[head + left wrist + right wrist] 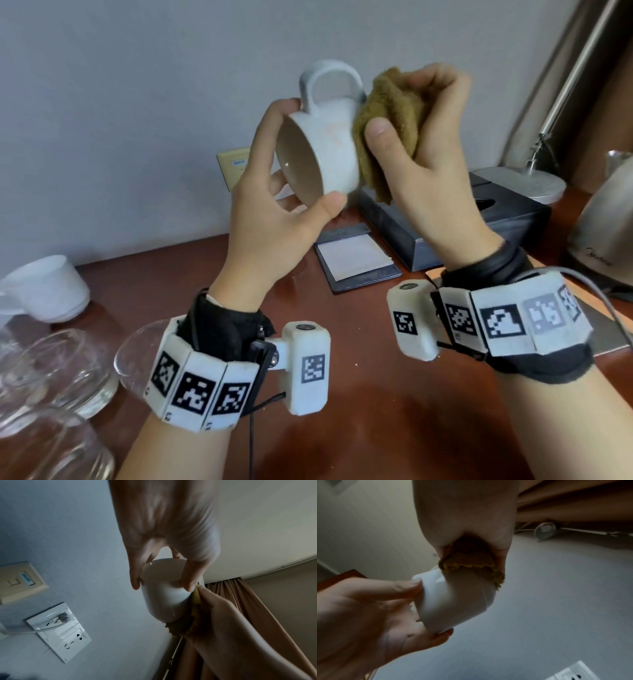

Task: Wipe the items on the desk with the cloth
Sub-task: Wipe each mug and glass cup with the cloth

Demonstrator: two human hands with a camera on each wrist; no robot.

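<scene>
Above the counter (394, 394), the left hand (274, 212) grips the mug (329, 150) at its rim, lying sideways, handle up. Just right, the right hand (435, 144) clutches the cloth (394, 113) against the mug's base end.

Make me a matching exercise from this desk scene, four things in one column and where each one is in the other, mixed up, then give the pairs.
1. white mug
2. brown cloth
3. notepad
4. empty glasses

A. flat on the desk below the hands
B. held in the left hand
C. bunched in the right hand
D. at the desk's near left edge

Pairs: 1-B, 2-C, 3-A, 4-D
</scene>
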